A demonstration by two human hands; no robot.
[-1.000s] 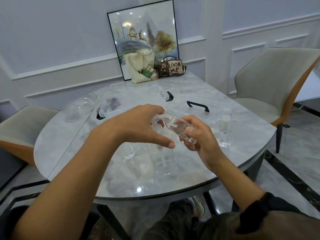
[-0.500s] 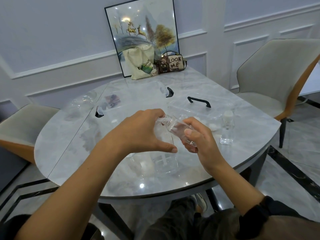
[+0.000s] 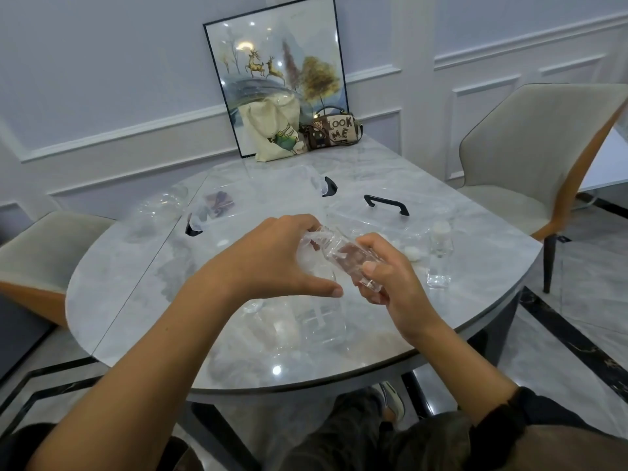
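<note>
**Working the mouth of a tilted bottle**

The small clear bottle (image 3: 346,256) is held in the air above the surface (image 3: 136,266), tilted with its base toward the person. The right grip (image 3: 390,283) wraps its lower half, and the left grip (image 3: 275,260) curls over its neck end, thumb stretched out beneath. This looks like opening or closing the mouth; the next move likely calls for a twist from the left while the right holds firm. The left fingers hide whether a cap is on, and the clear container (image 3: 323,321) below is hard to make out — its outline fades into the pale marble.
</note>
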